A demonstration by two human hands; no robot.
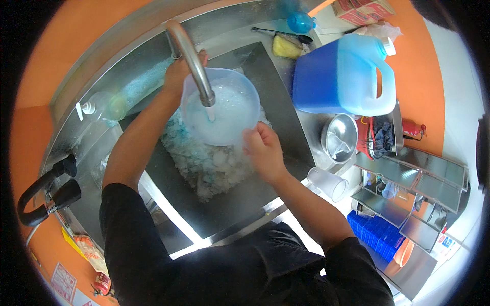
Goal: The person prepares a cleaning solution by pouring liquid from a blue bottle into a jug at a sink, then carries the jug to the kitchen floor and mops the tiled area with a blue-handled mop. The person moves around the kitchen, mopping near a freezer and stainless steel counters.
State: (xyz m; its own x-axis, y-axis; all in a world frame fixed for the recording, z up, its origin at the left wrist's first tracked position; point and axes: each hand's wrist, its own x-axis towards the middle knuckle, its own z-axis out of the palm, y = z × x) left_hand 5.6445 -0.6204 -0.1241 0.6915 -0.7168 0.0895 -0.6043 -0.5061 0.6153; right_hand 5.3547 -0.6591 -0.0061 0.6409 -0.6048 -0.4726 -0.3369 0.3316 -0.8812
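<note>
A translucent plastic jug (233,126) is under the curved metal faucet (191,61). Water runs from the spout into it, and the liquid inside is pale and bubbly. My right hand (264,147) is closed at the jug's near right side, where its fingers hide the part they grip. Behind the spout, my left hand (183,70) reaches to the faucet's base beside the jug's far left rim; what its fingers touch is hidden. Below the jug, a whitish lumpy mass (218,172), tinted blue in places and resembling ice, lies in the steel sink (283,126).
To the right stand a large jerrycan of blue liquid (325,80), a metal bowl (340,137) and a translucent cup (327,183). A yellow sponge (286,46) and black spoon (281,33) lie at the back. On the left are a pump bottle (103,106) and a black-handled fixture (49,191).
</note>
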